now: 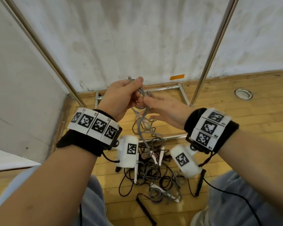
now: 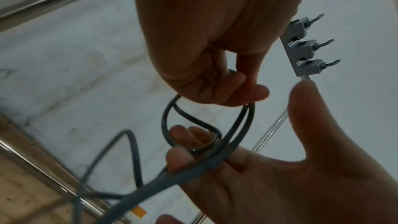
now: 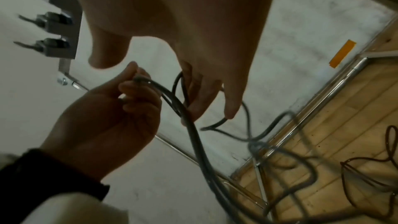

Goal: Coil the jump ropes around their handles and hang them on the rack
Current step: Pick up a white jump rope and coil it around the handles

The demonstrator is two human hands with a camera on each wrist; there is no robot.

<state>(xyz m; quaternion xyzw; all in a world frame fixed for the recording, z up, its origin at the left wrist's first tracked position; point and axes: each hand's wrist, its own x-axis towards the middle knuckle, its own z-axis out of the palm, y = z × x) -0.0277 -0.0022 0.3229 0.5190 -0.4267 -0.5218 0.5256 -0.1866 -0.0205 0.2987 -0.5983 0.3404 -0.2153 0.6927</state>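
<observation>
My left hand [image 1: 119,95] pinches grey rope [image 1: 141,93] strands; right hand [image 1: 163,110] fingers spread through the loop. Rope's long run hangs down to floor tangle [image 1: 153,173]; hook rack [image 2: 301,47] above-right.

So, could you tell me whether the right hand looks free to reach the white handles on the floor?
Probably not yet: the right hand has fingers threaded through the grey rope; the handles lie below.
</observation>
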